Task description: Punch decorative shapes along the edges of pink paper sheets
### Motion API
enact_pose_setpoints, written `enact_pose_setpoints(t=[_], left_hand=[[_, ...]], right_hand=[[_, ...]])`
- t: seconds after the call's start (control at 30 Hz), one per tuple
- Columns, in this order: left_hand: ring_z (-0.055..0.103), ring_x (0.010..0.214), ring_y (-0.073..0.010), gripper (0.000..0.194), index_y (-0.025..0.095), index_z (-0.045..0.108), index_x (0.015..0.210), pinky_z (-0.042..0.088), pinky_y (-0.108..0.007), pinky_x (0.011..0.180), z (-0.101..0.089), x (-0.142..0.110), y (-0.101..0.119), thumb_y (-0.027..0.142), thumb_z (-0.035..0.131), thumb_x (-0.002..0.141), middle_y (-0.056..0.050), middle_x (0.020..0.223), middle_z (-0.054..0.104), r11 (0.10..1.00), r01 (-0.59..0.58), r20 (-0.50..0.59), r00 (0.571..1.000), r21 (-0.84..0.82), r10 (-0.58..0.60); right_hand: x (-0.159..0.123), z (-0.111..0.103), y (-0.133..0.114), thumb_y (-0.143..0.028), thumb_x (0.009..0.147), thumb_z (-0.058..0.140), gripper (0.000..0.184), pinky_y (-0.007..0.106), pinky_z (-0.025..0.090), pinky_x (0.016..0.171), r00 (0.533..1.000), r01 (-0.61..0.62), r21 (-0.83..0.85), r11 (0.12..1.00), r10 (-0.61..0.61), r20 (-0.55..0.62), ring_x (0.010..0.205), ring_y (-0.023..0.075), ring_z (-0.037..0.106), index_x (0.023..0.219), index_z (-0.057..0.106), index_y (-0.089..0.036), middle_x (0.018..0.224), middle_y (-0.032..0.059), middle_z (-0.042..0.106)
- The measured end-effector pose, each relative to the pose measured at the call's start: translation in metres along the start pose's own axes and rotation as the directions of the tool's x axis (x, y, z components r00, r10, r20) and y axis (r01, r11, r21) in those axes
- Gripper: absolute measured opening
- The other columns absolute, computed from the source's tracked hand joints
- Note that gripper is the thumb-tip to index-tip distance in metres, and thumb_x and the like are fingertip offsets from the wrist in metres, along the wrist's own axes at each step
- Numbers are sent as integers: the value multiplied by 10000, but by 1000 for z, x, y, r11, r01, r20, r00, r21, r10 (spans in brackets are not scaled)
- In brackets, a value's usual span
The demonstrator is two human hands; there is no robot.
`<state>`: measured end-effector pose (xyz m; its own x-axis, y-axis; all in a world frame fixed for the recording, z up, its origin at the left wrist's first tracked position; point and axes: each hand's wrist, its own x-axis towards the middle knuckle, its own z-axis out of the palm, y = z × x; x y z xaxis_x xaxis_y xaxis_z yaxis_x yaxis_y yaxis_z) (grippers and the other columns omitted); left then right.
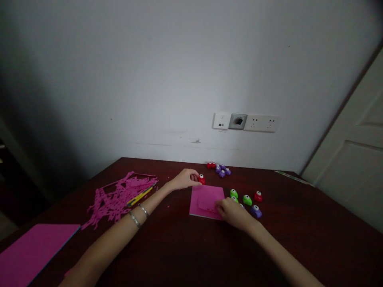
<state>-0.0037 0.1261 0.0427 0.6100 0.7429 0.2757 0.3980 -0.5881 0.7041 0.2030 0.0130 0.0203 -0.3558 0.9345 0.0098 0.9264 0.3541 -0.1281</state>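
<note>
A red craft punch [202, 179] stands upright on the table at the fingertips of my left hand [184, 179]. Thumb and fingers are apart, curved toward the punch's left side; whether they touch it is hard to tell. My right hand [233, 212] is closed, its fingers pinching the right part of a small pink sheet [206, 198]. That sheet lies over a larger pink pad [194, 207], whose lower right corner is hidden by the hand. Just beyond my right hand are green punches [247, 200], a purple punch [256, 211] and another red punch [257, 196].
Several purple punches [222, 173] and two red ones [211, 164] sit near the wall. On the left lie a heap of pink paper scraps [119, 195], a yellow utility knife [140, 197] and a pink stack of sheets [38, 251]. Sockets [260, 123] are on the wall.
</note>
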Motion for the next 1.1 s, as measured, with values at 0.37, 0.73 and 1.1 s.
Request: enact_pose_setpoints(t=[0.37,0.73,1.1], left_hand=[[515,615,-94,360,116,645,838,406,-209,575,18,-31,9,412,696,641,-17,698,607,998,-33,73,997,-50,37],[485,577,-89,316,102,641,814,391,-210,556,25,-34,13,369,682,650,2,639,574,994,-36,47,998,-99,40],[480,614,-97,176,102,650,772,371,-201,577,33,-36,22,142,596,610,5,655,560,991,-104,-22,994,86,106]], right_hand=[[-7,2,3,-175,807,394,345,252,405,719,996,-87,85,993,87,4,875,187,613,1011,671,-201,947,89,679],[3,-14,-28,-510,781,461,416,254,363,541,938,-165,318,934,248,-241,614,187,594,783,676,-153,683,75,662],[20,-9,-34,-512,805,434,429,250,258,482,923,-220,210,953,273,-270,526,169,552,582,575,-174,582,68,617]])
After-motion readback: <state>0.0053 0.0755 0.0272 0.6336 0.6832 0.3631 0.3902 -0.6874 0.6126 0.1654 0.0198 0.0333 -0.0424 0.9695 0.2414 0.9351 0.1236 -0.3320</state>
